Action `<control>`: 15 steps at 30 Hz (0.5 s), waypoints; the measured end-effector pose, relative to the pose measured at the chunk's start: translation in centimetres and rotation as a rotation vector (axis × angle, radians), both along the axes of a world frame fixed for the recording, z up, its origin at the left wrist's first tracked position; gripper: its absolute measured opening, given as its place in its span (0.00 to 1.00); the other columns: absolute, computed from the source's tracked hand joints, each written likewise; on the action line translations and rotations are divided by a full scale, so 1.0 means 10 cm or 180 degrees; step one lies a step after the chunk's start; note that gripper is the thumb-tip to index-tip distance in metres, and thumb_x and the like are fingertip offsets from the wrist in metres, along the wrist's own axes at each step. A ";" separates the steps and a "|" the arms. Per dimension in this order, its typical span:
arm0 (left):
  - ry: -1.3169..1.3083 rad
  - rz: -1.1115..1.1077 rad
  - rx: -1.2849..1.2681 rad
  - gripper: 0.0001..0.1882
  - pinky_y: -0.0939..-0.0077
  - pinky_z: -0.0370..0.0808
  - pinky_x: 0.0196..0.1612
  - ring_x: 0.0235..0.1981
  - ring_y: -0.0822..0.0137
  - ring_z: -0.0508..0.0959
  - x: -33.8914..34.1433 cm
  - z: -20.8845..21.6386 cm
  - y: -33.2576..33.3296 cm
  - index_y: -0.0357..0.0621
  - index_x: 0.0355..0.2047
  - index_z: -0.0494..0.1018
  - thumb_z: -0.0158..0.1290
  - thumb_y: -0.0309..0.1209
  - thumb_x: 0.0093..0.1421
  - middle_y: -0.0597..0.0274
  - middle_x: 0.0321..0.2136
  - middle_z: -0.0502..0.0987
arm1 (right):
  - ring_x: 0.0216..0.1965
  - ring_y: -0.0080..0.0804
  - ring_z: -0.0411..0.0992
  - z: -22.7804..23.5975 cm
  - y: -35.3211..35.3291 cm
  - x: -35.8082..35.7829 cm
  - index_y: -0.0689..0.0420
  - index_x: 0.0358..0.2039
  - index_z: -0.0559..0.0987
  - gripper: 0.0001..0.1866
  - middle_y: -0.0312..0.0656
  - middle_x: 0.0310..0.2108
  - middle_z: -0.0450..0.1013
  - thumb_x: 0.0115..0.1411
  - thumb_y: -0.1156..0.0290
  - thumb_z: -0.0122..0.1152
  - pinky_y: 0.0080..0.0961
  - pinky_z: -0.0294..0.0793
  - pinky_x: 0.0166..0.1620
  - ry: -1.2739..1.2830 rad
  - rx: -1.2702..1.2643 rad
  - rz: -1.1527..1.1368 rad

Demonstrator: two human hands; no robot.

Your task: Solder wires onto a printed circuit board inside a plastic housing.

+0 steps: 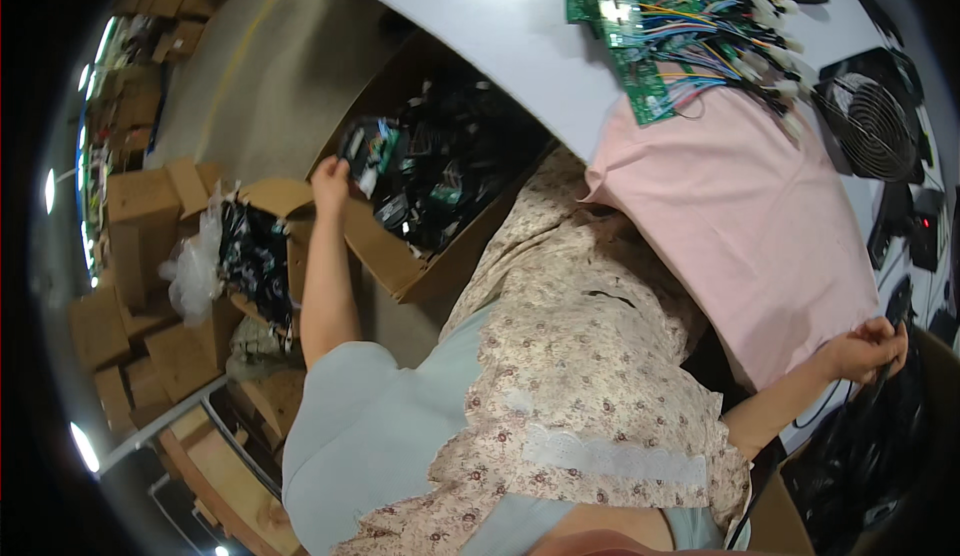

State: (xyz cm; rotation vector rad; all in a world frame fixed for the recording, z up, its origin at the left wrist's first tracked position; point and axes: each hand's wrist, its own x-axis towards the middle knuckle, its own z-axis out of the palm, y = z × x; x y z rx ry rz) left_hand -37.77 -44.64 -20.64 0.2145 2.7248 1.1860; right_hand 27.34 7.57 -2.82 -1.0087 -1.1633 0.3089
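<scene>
My left hand point(331, 182) reaches out to the left and grips a black module with a green circuit board point(367, 149), held over an open cardboard box point(392, 256) full of similar black parts with wires. My right hand point(868, 348) is at the far right edge of the table, fingers closed on a black cable or plug point(893, 318) beside a pink cloth point(760, 206). My floral top fills the middle of the view.
Green circuit boards with coloured wire bundles point(690, 16) lie on the white table point(480, 6). A black fan point(872, 126) sits at right. A second box with a plastic bag of black parts point(240, 256) and stacked cartons point(140, 216) stand at left.
</scene>
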 end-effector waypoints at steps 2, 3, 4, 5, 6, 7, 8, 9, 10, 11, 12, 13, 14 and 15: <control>0.0455 -0.0270 0.0041 0.13 0.74 0.77 0.28 0.22 0.73 0.76 0.28 -0.72 0.25 0.36 0.48 0.79 0.58 0.31 0.66 0.65 0.32 0.81 | 0.19 0.19 0.64 -0.19 0.18 0.54 0.61 0.44 0.78 0.17 0.37 0.20 0.71 0.75 0.59 0.50 0.15 0.60 0.22 -0.0027 -0.0015 0.0024; -0.0094 -0.0081 -0.0501 0.14 0.75 0.77 0.28 0.23 0.72 0.75 0.46 -0.93 0.52 0.38 0.49 0.80 0.59 0.31 0.65 0.65 0.31 0.81 | 0.22 0.18 0.65 -0.42 0.15 0.68 0.60 0.46 0.79 0.17 0.34 0.24 0.72 0.77 0.61 0.45 0.16 0.62 0.24 -0.0682 -0.0016 -0.0337; -0.1074 -0.0084 -0.0393 0.16 0.72 0.82 0.34 0.30 0.69 0.79 0.74 -1.09 1.15 0.38 0.54 0.78 0.57 0.30 0.67 0.61 0.36 0.82 | 0.26 0.17 0.66 -0.60 0.07 0.99 0.57 0.42 0.80 0.20 0.32 0.24 0.70 0.77 0.58 0.42 0.16 0.64 0.29 -0.1555 -0.0191 -0.1041; -0.1581 0.0610 0.0928 0.18 0.65 0.85 0.41 0.39 0.65 0.81 0.72 -1.31 1.03 0.37 0.58 0.75 0.55 0.29 0.69 0.55 0.43 0.82 | 0.23 0.16 0.64 -0.67 0.09 0.69 0.57 0.55 0.73 0.15 0.33 0.26 0.73 0.78 0.63 0.46 0.15 0.62 0.24 0.0474 -0.0237 0.0708; -0.1455 0.0633 0.0617 0.20 0.56 0.86 0.46 0.44 0.58 0.81 0.56 -1.44 0.73 0.35 0.60 0.71 0.53 0.28 0.70 0.50 0.47 0.81 | 0.20 0.16 0.64 -0.49 0.02 0.12 0.56 0.57 0.71 0.15 0.34 0.24 0.74 0.77 0.62 0.47 0.15 0.63 0.23 0.0049 -0.0522 0.0493; -0.1590 0.0624 0.0869 0.20 0.55 0.86 0.45 0.43 0.54 0.82 0.67 -1.60 0.87 0.35 0.58 0.73 0.56 0.30 0.69 0.49 0.47 0.80 | 0.18 0.17 0.64 -0.33 -0.11 0.01 0.56 0.55 0.72 0.15 0.37 0.22 0.76 0.78 0.59 0.47 0.16 0.63 0.23 -0.0111 -0.0645 0.0500; -0.1608 0.0550 0.0557 0.20 0.57 0.85 0.45 0.43 0.53 0.82 0.50 -1.63 0.88 0.37 0.56 0.76 0.58 0.33 0.66 0.49 0.46 0.81 | 0.16 0.18 0.65 -0.23 -0.12 -0.04 0.55 0.55 0.72 0.16 0.40 0.22 0.77 0.78 0.57 0.46 0.16 0.65 0.24 0.0139 -0.0416 0.0962; -0.1677 0.0177 0.0593 0.20 0.57 0.85 0.45 0.43 0.53 0.82 0.32 -1.65 0.82 0.37 0.56 0.76 0.58 0.33 0.66 0.49 0.46 0.81 | 0.19 0.19 0.69 -0.13 -0.16 -0.03 0.55 0.53 0.72 0.14 0.42 0.25 0.79 0.78 0.59 0.46 0.15 0.67 0.26 0.0272 -0.0383 0.1078; -0.2126 -0.0718 0.0581 0.17 0.66 0.82 0.38 0.38 0.61 0.82 0.33 -1.68 0.92 0.42 0.48 0.81 0.54 0.39 0.66 0.57 0.39 0.83 | 0.21 0.20 0.71 -0.05 -0.22 0.04 0.55 0.50 0.73 0.12 0.42 0.26 0.79 0.77 0.62 0.50 0.17 0.69 0.27 0.0072 -0.0277 0.0822; -0.1819 -0.0974 0.0525 0.17 0.63 0.80 0.36 0.35 0.60 0.82 0.38 -1.72 1.16 0.39 0.44 0.82 0.54 0.40 0.66 0.60 0.37 0.83 | 0.23 0.20 0.73 0.05 -0.25 0.20 0.56 0.48 0.75 0.10 0.42 0.28 0.80 0.76 0.64 0.53 0.18 0.70 0.28 -0.0064 -0.0199 0.0618; -0.0155 -0.2687 -0.0921 0.18 0.61 0.81 0.36 0.34 0.57 0.82 0.32 -1.66 1.29 0.38 0.45 0.82 0.55 0.40 0.64 0.57 0.38 0.84 | 0.23 0.20 0.73 0.11 -0.24 0.42 0.56 0.48 0.75 0.10 0.42 0.28 0.80 0.76 0.64 0.53 0.18 0.70 0.28 -0.0100 -0.0106 0.0431; -0.0906 -0.2285 0.0123 0.16 0.54 0.79 0.29 0.28 0.47 0.83 0.31 -1.66 1.42 0.43 0.47 0.79 0.56 0.37 0.62 0.48 0.33 0.85 | 0.26 0.23 0.75 0.15 -0.20 0.72 0.57 0.44 0.76 0.08 0.42 0.29 0.80 0.73 0.66 0.57 0.21 0.72 0.30 -0.0560 -0.0054 -0.0165; -0.0864 -0.2306 0.0116 0.16 0.54 0.79 0.29 0.28 0.47 0.83 0.23 -1.56 1.44 0.43 0.47 0.79 0.56 0.37 0.62 0.48 0.33 0.85 | 0.28 0.25 0.77 0.21 -0.13 0.88 0.58 0.41 0.77 0.06 0.41 0.30 0.81 0.70 0.69 0.61 0.25 0.73 0.31 -0.0969 -0.0080 -0.0630; -0.0684 -0.2269 0.0201 0.16 0.55 0.79 0.31 0.29 0.48 0.83 0.16 -1.47 1.44 0.43 0.48 0.79 0.56 0.36 0.63 0.48 0.34 0.85 | 0.30 0.34 0.78 0.29 -0.03 1.06 0.58 0.38 0.78 0.07 0.42 0.30 0.80 0.65 0.69 0.67 0.32 0.75 0.34 -0.1161 -0.0273 -0.1108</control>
